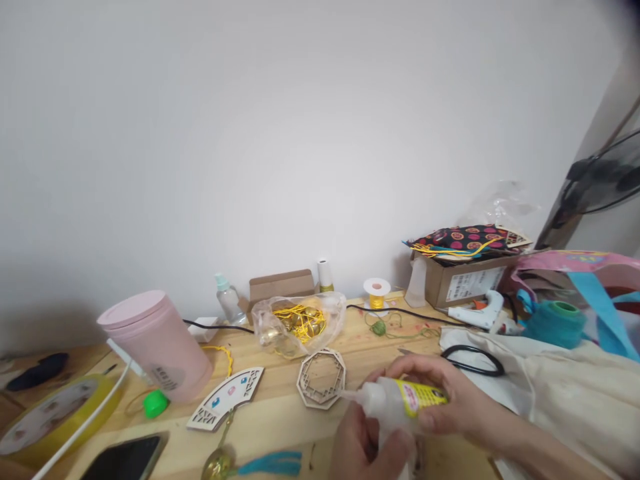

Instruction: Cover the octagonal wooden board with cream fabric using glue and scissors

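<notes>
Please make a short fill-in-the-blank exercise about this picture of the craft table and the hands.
1. The right hand holds a glue bottle with a ____ label.
2. The pink cup stands on the ____ side of the wooden table.
3. The octagonal wooden frame lies ____ on the table.

Missing words: yellow; left; flat

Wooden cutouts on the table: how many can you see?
2. The fan-shaped cutout lies beside the pink cup; the octagonal cutout lies just beyond the glue bottle. More may be hidden atop the cardboard box.
</notes>
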The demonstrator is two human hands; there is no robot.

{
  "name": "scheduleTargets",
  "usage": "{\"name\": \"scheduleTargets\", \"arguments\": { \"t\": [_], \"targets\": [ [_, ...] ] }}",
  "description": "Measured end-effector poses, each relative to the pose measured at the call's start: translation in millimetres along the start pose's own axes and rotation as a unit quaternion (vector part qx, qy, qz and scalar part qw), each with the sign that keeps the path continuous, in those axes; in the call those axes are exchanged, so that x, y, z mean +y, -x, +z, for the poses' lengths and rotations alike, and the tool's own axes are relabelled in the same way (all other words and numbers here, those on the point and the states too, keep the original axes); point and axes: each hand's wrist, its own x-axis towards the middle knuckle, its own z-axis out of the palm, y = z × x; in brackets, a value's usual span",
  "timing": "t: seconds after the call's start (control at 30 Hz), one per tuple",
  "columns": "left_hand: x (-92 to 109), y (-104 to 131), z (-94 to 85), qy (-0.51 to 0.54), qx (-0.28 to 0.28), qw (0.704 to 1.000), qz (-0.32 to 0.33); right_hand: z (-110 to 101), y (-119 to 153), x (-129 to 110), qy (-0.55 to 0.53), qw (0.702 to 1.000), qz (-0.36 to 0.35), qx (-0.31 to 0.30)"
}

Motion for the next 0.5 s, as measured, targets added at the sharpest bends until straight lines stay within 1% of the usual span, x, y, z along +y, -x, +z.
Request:
{"name": "scheduleTargets", "arguments": {
  "t": [0.07,0.17,0.23,0.3,0.37,0.4,0.47,0.5],
  "targets": [
    [5,-1,1.7,0.053,0.035,0.998,0.006,4,-2,3,-0.024,1.000,0.002,0.002],
    [11,-2,4.2,0.116,0.085,0.990,-0.006,8,-3,10,-0.086,0.995,0.034,0.038],
    [13,-4,5.1,0.128,0.116,0.985,-0.002,12,-4,16,-0.158,0.984,0.044,0.073],
    [14,-5,5.2,0.113,0.128,0.985,0.007,18,-4,23,-0.233,0.967,0.037,0.094],
    [14,-5,4.3,0.086,0.118,0.989,0.013,23,-5,28,-0.284,0.953,0.029,0.100],
    [14,-5,3.5,0.068,0.104,0.992,0.010,23,-5,30,-0.303,0.947,0.030,0.105],
    [16,-1,1.3,0.009,0.054,0.998,-0.013,20,-4,30,-0.347,0.928,0.043,0.127],
    [17,2,0.2,-0.040,0.011,0.999,-0.025,16,-4,28,-0.379,0.913,0.050,0.140]
  ]
}}
